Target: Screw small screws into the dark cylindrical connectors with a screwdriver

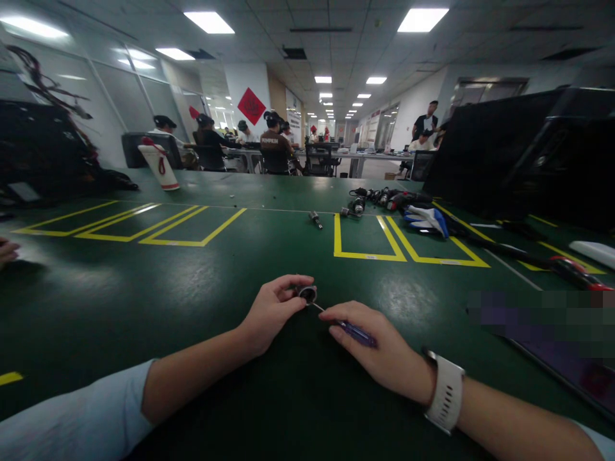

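Between the thumb and fingers of my left hand (276,310) is a small round metal part (307,294), dark inside with a grey rim. My right hand (372,336) is closed around a screwdriver (358,334) with a purple handle. Its thin shaft points left and its tip reaches the lower edge of the round part; whether the tip touches it I cannot tell. Both hands are just above the green table (230,339). Farther off on the table lies a small metal cylindrical piece (316,220).
Metal parts and dark tools (384,198) lie in a heap at the back right, beside a blue and white glove (427,221). Yellow tape marks out boxes. A white cup (160,168) stands back left. Another person's hand (6,250) shows at the left edge.
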Demonstrator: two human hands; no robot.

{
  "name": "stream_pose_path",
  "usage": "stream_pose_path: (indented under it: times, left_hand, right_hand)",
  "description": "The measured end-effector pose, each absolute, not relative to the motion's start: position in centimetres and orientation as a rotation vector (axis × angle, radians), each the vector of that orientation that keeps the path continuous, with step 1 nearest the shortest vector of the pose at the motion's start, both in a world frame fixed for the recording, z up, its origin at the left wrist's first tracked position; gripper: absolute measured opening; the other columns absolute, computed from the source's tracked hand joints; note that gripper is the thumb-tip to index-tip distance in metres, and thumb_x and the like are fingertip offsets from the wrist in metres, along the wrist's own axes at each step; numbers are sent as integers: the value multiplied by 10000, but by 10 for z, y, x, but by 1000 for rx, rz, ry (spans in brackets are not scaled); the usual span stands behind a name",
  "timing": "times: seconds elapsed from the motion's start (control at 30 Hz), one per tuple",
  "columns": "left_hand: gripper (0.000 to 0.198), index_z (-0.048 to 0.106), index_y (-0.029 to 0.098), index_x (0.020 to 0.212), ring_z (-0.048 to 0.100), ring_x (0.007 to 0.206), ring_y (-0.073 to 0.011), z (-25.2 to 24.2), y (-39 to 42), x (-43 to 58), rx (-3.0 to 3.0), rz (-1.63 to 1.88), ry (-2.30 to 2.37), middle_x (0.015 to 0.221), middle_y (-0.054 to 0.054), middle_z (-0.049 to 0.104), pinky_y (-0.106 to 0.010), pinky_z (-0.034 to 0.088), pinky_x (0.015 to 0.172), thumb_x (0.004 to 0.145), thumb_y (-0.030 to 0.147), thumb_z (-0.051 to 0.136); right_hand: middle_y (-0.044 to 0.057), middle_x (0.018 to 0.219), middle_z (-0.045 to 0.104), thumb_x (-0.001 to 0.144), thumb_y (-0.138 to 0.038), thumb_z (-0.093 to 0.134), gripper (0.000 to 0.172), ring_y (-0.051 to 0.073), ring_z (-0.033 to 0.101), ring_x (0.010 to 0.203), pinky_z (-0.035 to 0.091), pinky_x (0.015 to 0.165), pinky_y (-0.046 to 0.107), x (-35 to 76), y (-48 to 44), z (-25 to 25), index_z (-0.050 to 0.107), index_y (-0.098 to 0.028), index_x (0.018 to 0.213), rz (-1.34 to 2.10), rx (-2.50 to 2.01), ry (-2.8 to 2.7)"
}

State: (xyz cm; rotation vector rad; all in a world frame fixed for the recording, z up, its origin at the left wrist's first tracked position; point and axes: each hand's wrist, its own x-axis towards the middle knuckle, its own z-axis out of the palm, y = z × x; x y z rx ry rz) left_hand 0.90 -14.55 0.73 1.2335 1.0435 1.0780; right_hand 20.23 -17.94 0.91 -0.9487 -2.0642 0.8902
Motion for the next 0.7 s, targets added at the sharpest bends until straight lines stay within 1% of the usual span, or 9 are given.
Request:
stream_pose_path:
  times: [0.13,0.3,0.7]
  left_hand:
    - [265,620,140,916,613,971,-214,9,-147,12,1271,1111,1087,1024,-69,652,-359,455,897,651,118,631]
    - [239,620,146,898,613,972,-219,6,-146,11,1314,1111,1089,1063,-69,626,-369,473,873,665,101,593]
    - [192,632,144,837,611,964,-227,8,-147,12,1293,1115,1115,1058,-80,637,-401,478,865,652,119,589]
  right_hand:
    - [34,989,635,837,-201,504,241,165,573,937,462,835,337,202,-181,9,592,-248,1057,795,-924,-2100]
    - [35,964,642,845,-185,485,251,163,573,909,462,809,328,202,-183,10,581,-242,1070,708,-877,-2128]
    - [52,957,648,853,-206,472,260,188,574,899,450,799,356,202,-184,11,580,-243,1086,707,-854,-2139]
